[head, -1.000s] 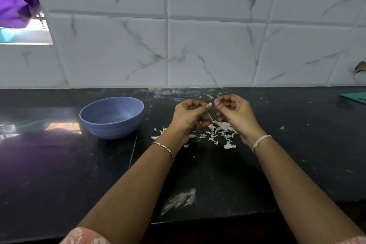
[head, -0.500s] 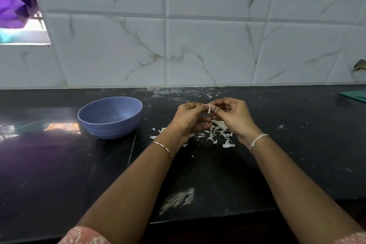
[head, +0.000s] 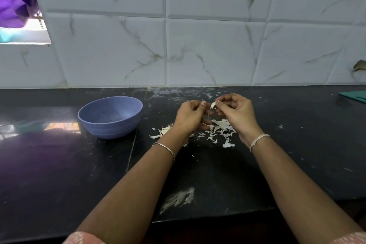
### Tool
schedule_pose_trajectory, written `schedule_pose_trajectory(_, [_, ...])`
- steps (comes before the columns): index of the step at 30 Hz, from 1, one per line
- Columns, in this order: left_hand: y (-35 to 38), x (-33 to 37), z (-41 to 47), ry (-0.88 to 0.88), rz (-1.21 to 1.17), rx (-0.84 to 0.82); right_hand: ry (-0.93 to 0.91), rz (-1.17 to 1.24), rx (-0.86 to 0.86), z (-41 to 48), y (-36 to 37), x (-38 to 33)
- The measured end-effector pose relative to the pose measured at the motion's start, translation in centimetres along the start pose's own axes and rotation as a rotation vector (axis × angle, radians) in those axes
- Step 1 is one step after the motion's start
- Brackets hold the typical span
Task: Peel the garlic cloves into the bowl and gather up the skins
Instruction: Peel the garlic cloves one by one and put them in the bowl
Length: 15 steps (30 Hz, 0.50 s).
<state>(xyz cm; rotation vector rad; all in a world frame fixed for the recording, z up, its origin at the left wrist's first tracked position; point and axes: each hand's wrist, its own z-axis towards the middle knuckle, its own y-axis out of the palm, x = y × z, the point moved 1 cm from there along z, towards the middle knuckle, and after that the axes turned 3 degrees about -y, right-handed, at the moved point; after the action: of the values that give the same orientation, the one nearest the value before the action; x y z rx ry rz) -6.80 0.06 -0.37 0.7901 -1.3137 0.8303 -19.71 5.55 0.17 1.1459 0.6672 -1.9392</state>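
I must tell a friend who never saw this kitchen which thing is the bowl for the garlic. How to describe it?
Find the black countertop below the white marbled wall tiles. On it, left of the left hand and apart from the scattered garlic skins, stands the bowl. It is the only vessel there: round, lilac-blue, with ribs low on its outer wall.

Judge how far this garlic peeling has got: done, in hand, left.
Done: many skins lie loose on the counter. In hand: the right hand pinches a skin strip off a clove seemingly hidden in the curled left hand. Left: gather the skins; what the bowl holds is unclear.
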Motion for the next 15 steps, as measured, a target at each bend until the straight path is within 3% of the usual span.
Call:
schedule_pose_trajectory(7, [-0.1,-0.2,0.3,0.114,0.078,0.072,-0.018,-0.027,-0.010,-0.1,0.4,0.2])
schedule_pose_trajectory(15, [-1.1,-0.1,0.5,0.055,0.086,0.061,-0.136,-0.164,-0.014,-0.1,0.5,0.2])
